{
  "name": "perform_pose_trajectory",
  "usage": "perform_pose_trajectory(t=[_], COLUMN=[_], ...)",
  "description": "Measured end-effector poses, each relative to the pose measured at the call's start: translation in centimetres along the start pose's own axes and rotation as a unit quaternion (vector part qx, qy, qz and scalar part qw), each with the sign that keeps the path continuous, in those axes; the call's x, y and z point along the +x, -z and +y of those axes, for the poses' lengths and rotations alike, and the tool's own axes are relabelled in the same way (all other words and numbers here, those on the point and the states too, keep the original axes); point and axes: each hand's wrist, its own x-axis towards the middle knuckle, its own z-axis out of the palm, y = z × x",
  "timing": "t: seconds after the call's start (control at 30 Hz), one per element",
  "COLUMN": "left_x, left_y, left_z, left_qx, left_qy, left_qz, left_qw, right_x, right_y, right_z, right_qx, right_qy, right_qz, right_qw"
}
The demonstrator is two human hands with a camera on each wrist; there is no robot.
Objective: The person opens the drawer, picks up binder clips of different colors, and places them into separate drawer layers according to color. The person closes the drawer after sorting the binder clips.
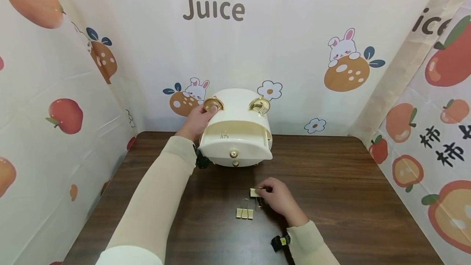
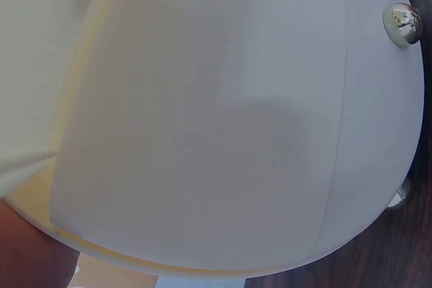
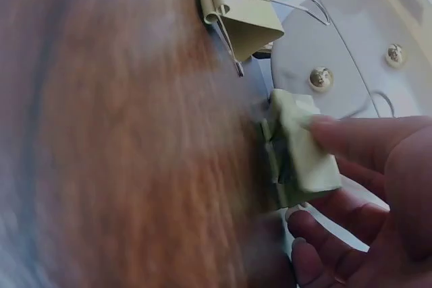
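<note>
A glossy cream desktop box (image 1: 241, 105) with two gold discs on top stands at the back of the table. Its upper drawer (image 1: 217, 147), fronted with a round gold knob, is pulled out. My left hand (image 1: 195, 122) grips the box at its left gold disc (image 1: 210, 102), thumb over the front. In front of the box, my right hand (image 1: 279, 197) pinches a pale-gold binder clip (image 3: 310, 150) between thumb and fingers, low over the table. Another gold binder clip (image 1: 244, 214) with wire handles lies just to the left and nearer to me.
The dark wooden table (image 1: 324, 175) spreads out on both sides of the box. Behind it hangs a white curtain (image 1: 294, 32) printed with fruit and rabbits; similar cloth borders the left and right sides. A black strap with a small device (image 1: 280, 242) is on my right wrist.
</note>
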Motion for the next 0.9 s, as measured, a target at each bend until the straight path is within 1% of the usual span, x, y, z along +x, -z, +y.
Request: perform_pose_trajectory(t=[0.17,0.37,0.5,0.6,0.73,0.8,0.9], left_x=[-0.23,-0.40,-0.36,-0.33,-0.26,-0.25,-0.27], left_y=[0.09,0.12,0.09,0.09,0.09,0.09,0.10], left_z=[0.03,0.20,0.32,0.31,0.19,0.15,0.13], left_qx=[0.003,0.008,0.007,0.006,0.004,0.003,0.002], left_qy=[0.005,0.003,-0.005,-0.007,-0.009,-0.010,-0.008], left_qz=[-0.002,-0.003,-0.007,-0.009,-0.007,-0.005,-0.003], left_qw=[1.0000,1.0000,0.9999,0.9999,0.9999,0.9999,1.0000], right_x=[0.07,0.03,0.10,0.16,0.16,0.17,0.21], right_y=[-0.10,-0.05,0.16,0.13,0.03,0.02,0.12], right_z=[0.07,-0.23,-0.38,-0.36,-0.39,-0.47,-0.59], right_qx=[0.005,0.022,0.046,0.076,0.115,0.124,0.118], right_qy=[-0.004,-0.041,-0.060,-0.073,-0.077,-0.076,-0.070], right_qz=[0.028,0.041,0.044,0.046,0.050,0.053,0.058], right_qw=[1.000,0.998,0.996,0.993,0.989,0.988,0.989])
